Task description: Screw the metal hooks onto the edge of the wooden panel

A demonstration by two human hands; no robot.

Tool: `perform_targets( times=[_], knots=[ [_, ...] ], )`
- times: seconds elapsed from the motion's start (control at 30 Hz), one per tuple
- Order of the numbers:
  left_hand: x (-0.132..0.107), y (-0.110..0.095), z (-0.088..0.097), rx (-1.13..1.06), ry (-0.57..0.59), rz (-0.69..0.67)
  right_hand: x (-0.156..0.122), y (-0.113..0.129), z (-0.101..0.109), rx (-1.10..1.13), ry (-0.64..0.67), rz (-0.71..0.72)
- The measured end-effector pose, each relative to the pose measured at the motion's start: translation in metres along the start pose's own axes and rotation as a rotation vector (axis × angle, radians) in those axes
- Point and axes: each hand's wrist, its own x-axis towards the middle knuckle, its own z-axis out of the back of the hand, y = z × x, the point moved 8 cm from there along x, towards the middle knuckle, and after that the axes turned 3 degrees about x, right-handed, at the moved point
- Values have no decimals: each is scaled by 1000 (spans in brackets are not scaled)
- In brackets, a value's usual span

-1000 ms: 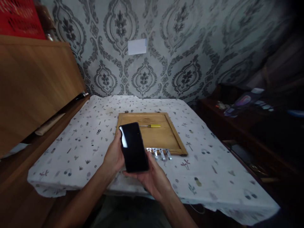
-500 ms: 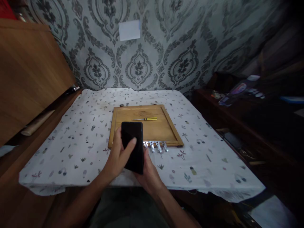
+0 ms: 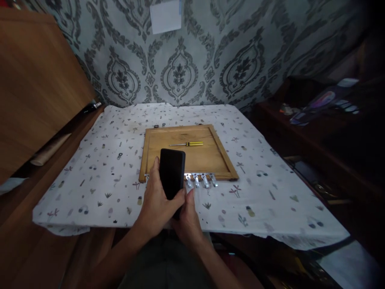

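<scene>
A black smartphone (image 3: 172, 173) is held upright between my two hands, its screen dark. My left hand (image 3: 158, 200) wraps its left side, with the thumb across the lower screen. My right hand (image 3: 188, 218) grips the lower right edge, its fingers mostly hidden behind the phone. Beyond the phone lies a wooden framed panel (image 3: 204, 160), flat on the table. On the panel rests a screwdriver (image 3: 194, 143) with a yellow and black handle. Several shiny metal hooks (image 3: 205, 181) line the panel's near edge, partly hidden by the phone and my left hand.
A white printed cloth (image 3: 96, 168) covers the table. At left stands a wooden cabinet (image 3: 39, 80), with a rolled tube (image 3: 49, 150) beside it. Dark furniture (image 3: 270, 116) with clutter is at right. A white sheet (image 3: 165, 17) hangs on the patterned wall.
My left thumb has moved from the middle of the screen down to its lower right. The phone's top leans slightly right, and the camera view has shifted down a little.
</scene>
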Motion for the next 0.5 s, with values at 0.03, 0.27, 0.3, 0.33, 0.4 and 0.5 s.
perform_targets(
  times=[0.03, 0.27, 0.3, 0.33, 0.4, 0.5],
  knots=[
    [-1, 0, 0, 5, 0, 7, 0, -2, 2, 12, -23, -5],
    [-5, 3, -2, -11, 5, -1, 1, -17, 8, 100, -107, -20],
    [-5, 4, -1, -11, -4, -8, 1, -17, 8, 105, -108, -15],
    [-5, 5, -1, -9, -13, -14, 0, -16, 8, 109, -101, -9],
    [-5, 7, -1, -5, -24, -19, -1, -14, 6, 108, -76, 8],
    [-5, 10, -2, -6, -16, -38, -2, -13, 6, 96, -47, 27]
  ],
)
